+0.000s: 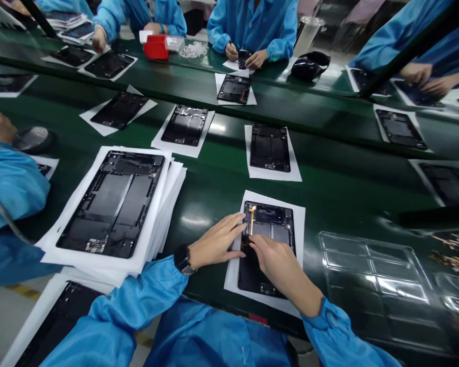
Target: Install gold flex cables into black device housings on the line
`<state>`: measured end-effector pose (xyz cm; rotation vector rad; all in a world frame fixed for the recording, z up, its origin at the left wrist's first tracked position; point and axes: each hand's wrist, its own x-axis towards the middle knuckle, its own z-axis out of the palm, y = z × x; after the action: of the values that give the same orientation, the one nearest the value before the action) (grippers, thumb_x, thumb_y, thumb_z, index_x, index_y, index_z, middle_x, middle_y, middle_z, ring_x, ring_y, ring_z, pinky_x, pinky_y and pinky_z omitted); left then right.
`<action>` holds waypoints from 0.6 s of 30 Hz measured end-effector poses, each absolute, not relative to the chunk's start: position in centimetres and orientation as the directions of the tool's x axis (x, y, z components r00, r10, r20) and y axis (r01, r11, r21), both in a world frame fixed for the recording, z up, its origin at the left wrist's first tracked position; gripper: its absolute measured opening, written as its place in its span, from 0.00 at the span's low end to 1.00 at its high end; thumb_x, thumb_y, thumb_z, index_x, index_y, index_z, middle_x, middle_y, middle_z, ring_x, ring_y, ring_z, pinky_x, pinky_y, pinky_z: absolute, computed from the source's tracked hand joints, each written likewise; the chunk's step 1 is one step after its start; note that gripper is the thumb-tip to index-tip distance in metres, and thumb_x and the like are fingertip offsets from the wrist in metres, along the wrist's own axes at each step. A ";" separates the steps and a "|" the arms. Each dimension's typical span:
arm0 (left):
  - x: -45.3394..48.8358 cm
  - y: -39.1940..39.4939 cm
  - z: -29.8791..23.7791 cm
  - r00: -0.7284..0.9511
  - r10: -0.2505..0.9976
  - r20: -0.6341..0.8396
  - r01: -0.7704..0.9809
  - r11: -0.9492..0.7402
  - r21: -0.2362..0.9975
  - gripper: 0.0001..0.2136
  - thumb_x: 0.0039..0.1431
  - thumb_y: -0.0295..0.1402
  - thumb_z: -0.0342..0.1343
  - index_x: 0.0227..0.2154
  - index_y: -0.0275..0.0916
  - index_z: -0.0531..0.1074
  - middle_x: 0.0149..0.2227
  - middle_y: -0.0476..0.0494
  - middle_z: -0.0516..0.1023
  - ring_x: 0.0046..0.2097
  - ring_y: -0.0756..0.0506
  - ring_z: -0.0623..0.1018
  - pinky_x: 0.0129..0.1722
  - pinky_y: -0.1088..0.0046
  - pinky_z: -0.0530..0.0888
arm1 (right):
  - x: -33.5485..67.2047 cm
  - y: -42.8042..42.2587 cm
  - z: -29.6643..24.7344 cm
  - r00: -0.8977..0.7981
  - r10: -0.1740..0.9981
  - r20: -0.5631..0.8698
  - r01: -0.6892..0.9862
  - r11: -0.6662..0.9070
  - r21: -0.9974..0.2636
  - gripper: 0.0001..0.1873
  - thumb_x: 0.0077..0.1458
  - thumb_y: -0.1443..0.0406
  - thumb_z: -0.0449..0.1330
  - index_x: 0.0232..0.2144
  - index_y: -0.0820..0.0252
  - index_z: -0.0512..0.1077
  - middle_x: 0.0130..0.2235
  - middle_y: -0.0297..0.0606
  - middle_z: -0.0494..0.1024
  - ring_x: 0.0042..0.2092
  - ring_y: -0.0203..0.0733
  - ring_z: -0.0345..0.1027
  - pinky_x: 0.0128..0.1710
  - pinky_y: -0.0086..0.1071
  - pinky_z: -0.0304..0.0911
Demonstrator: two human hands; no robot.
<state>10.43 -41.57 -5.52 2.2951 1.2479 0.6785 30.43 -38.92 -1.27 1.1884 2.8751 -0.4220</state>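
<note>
A black tablet housing (277,229) lies on a white paper sheet (299,229) in front of me. Along its upper left side runs an orange flex cable (252,222). My right hand (277,260) is closed in a pinch at the cable's lower end, though the fingers partly cover that spot. My left hand (219,240) rests at the housing's left edge, fingers stretched out and thumb apart, holding nothing. To the left, another tablet housing (112,204) tops a tall stack of paper sheets (162,209).
A clear plastic tray (367,270) lies at right, with loose flex cables (453,252) beyond it. More housings on paper, such as one tablet housing (270,148), line the green table (206,196). Co-workers in blue sit opposite; a co-worker's sleeve (13,183) reaches in at left.
</note>
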 end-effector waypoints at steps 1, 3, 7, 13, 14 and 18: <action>10.4 -41.6 -5.5 0.474 0.855 0.209 0.639 -0.498 0.586 0.36 0.56 0.40 0.64 0.62 0.37 0.53 0.66 0.29 0.55 0.68 0.37 0.53 0.66 0.56 0.59 | 30.4 -39.0 -1.3 -0.711 0.697 -0.095 0.695 0.675 -0.247 0.07 0.62 0.74 0.53 0.37 0.61 0.70 0.33 0.38 0.76 0.31 0.44 0.72 0.28 0.32 0.59; 10.5 -41.5 -5.6 0.468 0.858 0.214 0.639 -0.495 0.588 0.38 0.54 0.40 0.65 0.62 0.37 0.53 0.66 0.29 0.55 0.68 0.38 0.53 0.66 0.56 0.59 | 30.3 -39.0 -1.6 -0.693 0.716 -0.083 0.707 0.654 -0.270 0.07 0.63 0.72 0.53 0.39 0.62 0.70 0.34 0.39 0.77 0.31 0.45 0.73 0.28 0.33 0.60; 10.5 -41.6 -5.7 0.458 0.862 0.219 0.646 -0.491 0.584 0.38 0.54 0.41 0.66 0.62 0.36 0.54 0.65 0.29 0.56 0.68 0.38 0.54 0.67 0.58 0.59 | 30.9 -39.1 -2.4 -0.634 0.772 -0.040 0.694 0.546 -0.468 0.07 0.64 0.69 0.53 0.42 0.60 0.71 0.38 0.39 0.79 0.35 0.44 0.75 0.32 0.32 0.64; 10.4 -41.5 -5.8 0.461 0.859 0.222 0.641 -0.495 0.586 0.38 0.53 0.40 0.66 0.62 0.37 0.54 0.65 0.29 0.57 0.68 0.37 0.55 0.65 0.56 0.60 | 31.8 -40.0 -3.5 -0.542 0.839 0.053 0.657 0.462 -0.596 0.07 0.64 0.65 0.55 0.43 0.58 0.71 0.40 0.38 0.80 0.37 0.43 0.75 0.36 0.32 0.66; 10.5 -41.5 -5.8 0.460 0.860 0.221 0.642 -0.494 0.586 0.38 0.53 0.40 0.66 0.62 0.36 0.54 0.65 0.29 0.57 0.68 0.37 0.55 0.65 0.56 0.60 | 31.8 -40.2 -3.6 -0.549 0.834 0.049 0.664 0.471 -0.581 0.07 0.65 0.65 0.55 0.43 0.59 0.71 0.39 0.38 0.80 0.36 0.43 0.75 0.35 0.32 0.66; 10.5 -41.5 -6.0 0.465 0.859 0.217 0.642 -0.495 0.586 0.38 0.53 0.39 0.67 0.62 0.34 0.55 0.65 0.28 0.57 0.68 0.36 0.55 0.66 0.57 0.60 | 30.6 -40.3 -3.1 -0.611 0.792 0.020 0.706 0.556 -0.438 0.08 0.66 0.67 0.52 0.42 0.60 0.71 0.37 0.39 0.80 0.34 0.43 0.74 0.31 0.31 0.62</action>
<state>10.52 -41.48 -5.98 2.2928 1.2551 0.6919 30.62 -40.34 -3.08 1.4448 2.9567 -0.6678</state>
